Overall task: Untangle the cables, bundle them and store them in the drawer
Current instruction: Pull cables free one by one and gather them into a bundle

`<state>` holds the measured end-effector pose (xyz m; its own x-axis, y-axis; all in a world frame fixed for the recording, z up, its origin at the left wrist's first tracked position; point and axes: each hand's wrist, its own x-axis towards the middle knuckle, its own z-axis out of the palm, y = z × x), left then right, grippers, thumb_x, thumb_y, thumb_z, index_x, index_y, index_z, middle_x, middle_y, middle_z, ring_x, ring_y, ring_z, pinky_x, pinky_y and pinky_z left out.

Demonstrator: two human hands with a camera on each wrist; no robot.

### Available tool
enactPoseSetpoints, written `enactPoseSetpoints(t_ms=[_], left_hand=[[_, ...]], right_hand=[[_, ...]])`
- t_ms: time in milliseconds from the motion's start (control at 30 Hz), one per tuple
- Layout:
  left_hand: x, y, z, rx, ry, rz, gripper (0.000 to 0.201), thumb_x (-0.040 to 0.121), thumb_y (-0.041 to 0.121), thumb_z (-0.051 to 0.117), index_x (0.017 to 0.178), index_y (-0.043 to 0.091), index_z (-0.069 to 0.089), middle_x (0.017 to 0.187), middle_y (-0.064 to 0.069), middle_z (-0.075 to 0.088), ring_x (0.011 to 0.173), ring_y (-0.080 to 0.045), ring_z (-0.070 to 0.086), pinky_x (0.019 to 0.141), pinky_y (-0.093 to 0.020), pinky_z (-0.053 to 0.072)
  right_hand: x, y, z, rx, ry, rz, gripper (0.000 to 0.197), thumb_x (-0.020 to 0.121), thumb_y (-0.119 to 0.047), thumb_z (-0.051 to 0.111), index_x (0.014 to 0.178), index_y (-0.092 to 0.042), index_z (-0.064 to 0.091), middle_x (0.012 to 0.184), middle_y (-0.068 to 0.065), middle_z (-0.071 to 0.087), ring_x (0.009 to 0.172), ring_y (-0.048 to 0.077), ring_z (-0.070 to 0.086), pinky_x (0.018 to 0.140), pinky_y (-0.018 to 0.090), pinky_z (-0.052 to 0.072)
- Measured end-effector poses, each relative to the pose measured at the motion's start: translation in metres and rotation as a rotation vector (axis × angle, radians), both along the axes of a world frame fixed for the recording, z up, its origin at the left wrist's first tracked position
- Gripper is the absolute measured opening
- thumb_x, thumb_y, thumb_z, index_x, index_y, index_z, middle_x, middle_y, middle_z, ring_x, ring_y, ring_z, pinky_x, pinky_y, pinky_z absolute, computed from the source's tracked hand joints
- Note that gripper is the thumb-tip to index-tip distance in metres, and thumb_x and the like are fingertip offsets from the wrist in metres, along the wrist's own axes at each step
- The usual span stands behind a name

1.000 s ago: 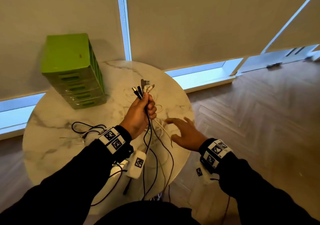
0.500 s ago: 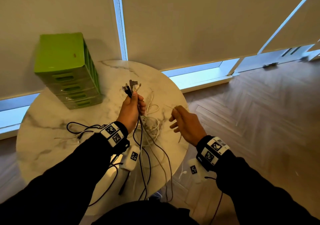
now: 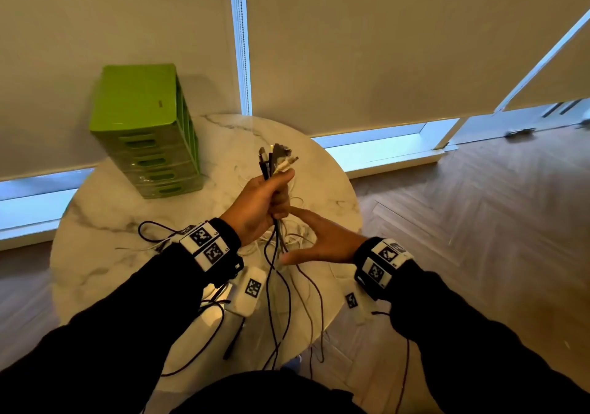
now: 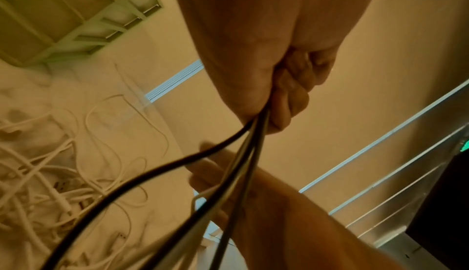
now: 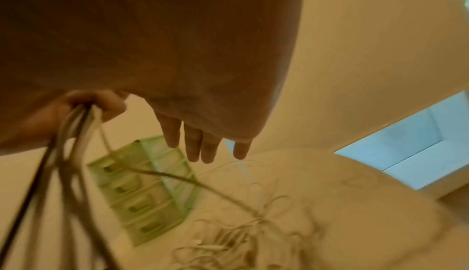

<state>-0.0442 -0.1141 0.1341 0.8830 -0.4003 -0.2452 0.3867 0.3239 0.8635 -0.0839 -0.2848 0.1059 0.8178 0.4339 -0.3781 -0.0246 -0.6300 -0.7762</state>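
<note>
My left hand (image 3: 266, 199) grips a bunch of black and white cables (image 3: 275, 161) near their plug ends, which stick up above the fist. The strands (image 3: 277, 286) hang down past the table's front edge. In the left wrist view the fist (image 4: 274, 86) closes round dark cables (image 4: 241, 154). My right hand (image 3: 314, 236) is open with straight fingers, just under the left fist and against the hanging strands; its fingers (image 5: 200, 146) show spread and hold nothing. A pile of white cables (image 5: 241, 240) lies on the round marble table (image 3: 105, 260).
A green drawer unit (image 3: 150, 132) with several closed drawers stands at the table's back left. A black cable loop (image 3: 153, 231) lies on the left of the table. Blinds and a window sill are behind; wood floor (image 3: 479, 254) lies to the right.
My right hand moved left, from off to the right, in under the left fist and opened flat against the hanging cables. The left hand kept its grip on the bunch.
</note>
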Motion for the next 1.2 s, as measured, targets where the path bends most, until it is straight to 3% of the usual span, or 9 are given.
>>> enactPoseSetpoints(t_ms=[100, 167, 267, 367, 533, 667, 833, 1000, 1200], left_hand=[[-0.005, 0.002, 0.014, -0.007, -0.003, -0.087, 0.044, 0.102, 0.035, 0.049, 0.06, 0.025, 0.048, 0.056, 0.002, 0.013, 0.052, -0.016, 0.012, 0.057, -0.034, 0.014], [-0.007, 0.008, 0.022, -0.055, 0.0, -0.102, 0.027, 0.101, 0.036, 0.048, 0.083, 0.018, 0.055, 0.052, 0.003, 0.021, 0.046, -0.014, 0.022, 0.055, -0.031, 0.023], [-0.004, 0.025, 0.029, -0.071, 0.024, -0.154, 0.043, 0.105, 0.034, 0.038, 0.081, 0.022, 0.071, 0.053, -0.001, 0.029, 0.056, -0.026, 0.043, 0.059, -0.031, 0.048], [0.001, 0.046, 0.029, -0.102, 0.074, -0.176, 0.055, 0.105, 0.036, 0.036, 0.065, 0.02, 0.07, 0.054, -0.003, 0.029, 0.086, -0.039, 0.062, 0.08, -0.037, 0.054], [0.01, 0.065, 0.03, -0.193, 0.121, -0.026, 0.046, 0.105, 0.038, 0.037, 0.066, 0.017, 0.049, 0.057, 0.001, 0.036, 0.08, -0.024, 0.062, 0.093, -0.037, 0.046], [0.024, 0.066, 0.036, -0.269, 0.059, 0.185, 0.037, 0.105, 0.04, 0.039, 0.074, 0.021, 0.043, 0.065, 0.004, 0.033, 0.063, -0.015, 0.043, 0.082, -0.034, 0.045], [0.036, 0.055, 0.035, -0.225, 0.02, 0.464, 0.028, 0.104, 0.041, 0.043, 0.08, 0.028, 0.049, 0.069, 0.007, 0.031, 0.06, -0.009, 0.029, 0.066, -0.028, 0.031], [0.034, 0.042, 0.002, -0.009, 0.039, 0.503, 0.018, 0.104, 0.034, 0.048, 0.087, 0.028, 0.044, 0.075, 0.009, 0.03, 0.062, -0.007, 0.026, 0.061, -0.025, 0.028], [0.017, 0.046, -0.026, 0.025, 0.004, 0.354, 0.023, 0.106, 0.019, 0.046, 0.086, 0.027, 0.036, 0.066, 0.011, 0.035, 0.052, -0.005, 0.026, 0.051, -0.019, 0.029]], right_hand=[[0.006, 0.034, -0.003, 0.101, 0.119, 0.086, 0.051, 0.084, -0.049, 0.075, 0.128, -0.026, 0.063, 0.129, -0.009, 0.065, 0.119, 0.007, 0.058, 0.104, 0.025, 0.042], [0.006, 0.041, -0.01, 0.143, 0.249, 0.169, 0.02, 0.096, -0.027, 0.064, 0.097, -0.01, 0.074, 0.101, -0.002, 0.074, 0.099, 0.012, 0.066, 0.092, 0.019, 0.046], [0.005, 0.026, -0.026, 0.031, 0.454, 0.255, 0.026, 0.089, -0.02, 0.06, 0.07, -0.003, 0.067, 0.077, 0.006, 0.073, 0.084, 0.03, 0.068, 0.086, 0.036, 0.049], [0.017, -0.018, -0.044, -0.254, 0.437, 0.19, 0.03, 0.081, -0.03, 0.069, 0.057, -0.012, 0.062, 0.068, 0.017, 0.071, 0.058, 0.013, 0.064, 0.073, 0.033, 0.046], [0.025, -0.067, -0.043, -0.413, -0.113, -0.215, 0.038, 0.095, -0.042, 0.062, 0.075, -0.01, 0.063, 0.067, 0.007, 0.061, 0.065, 0.022, 0.057, 0.066, 0.033, 0.044], [0.007, -0.047, -0.048, -0.403, -0.33, -0.165, 0.033, 0.096, -0.042, 0.058, 0.111, -0.017, 0.043, 0.076, 0.0, 0.058, 0.07, 0.028, 0.06, 0.066, 0.039, 0.05], [-0.033, 0.011, -0.063, -0.414, -0.213, 0.137, 0.063, 0.094, -0.039, 0.059, 0.146, -0.022, 0.029, 0.12, 0.015, 0.065, 0.104, 0.037, 0.064, 0.082, 0.041, 0.051], [-0.054, 0.045, -0.084, -0.339, -0.046, 0.307, 0.084, 0.091, -0.07, 0.048, 0.154, -0.025, 0.016, 0.143, 0.01, 0.052, 0.12, 0.031, 0.057, 0.093, 0.036, 0.045], [-0.026, 0.022, -0.089, -0.079, 0.236, -0.01, 0.062, 0.103, -0.059, 0.021, 0.108, -0.018, 0.067, 0.11, 0.005, 0.064, 0.096, 0.019, 0.057, 0.096, 0.038, 0.044]])
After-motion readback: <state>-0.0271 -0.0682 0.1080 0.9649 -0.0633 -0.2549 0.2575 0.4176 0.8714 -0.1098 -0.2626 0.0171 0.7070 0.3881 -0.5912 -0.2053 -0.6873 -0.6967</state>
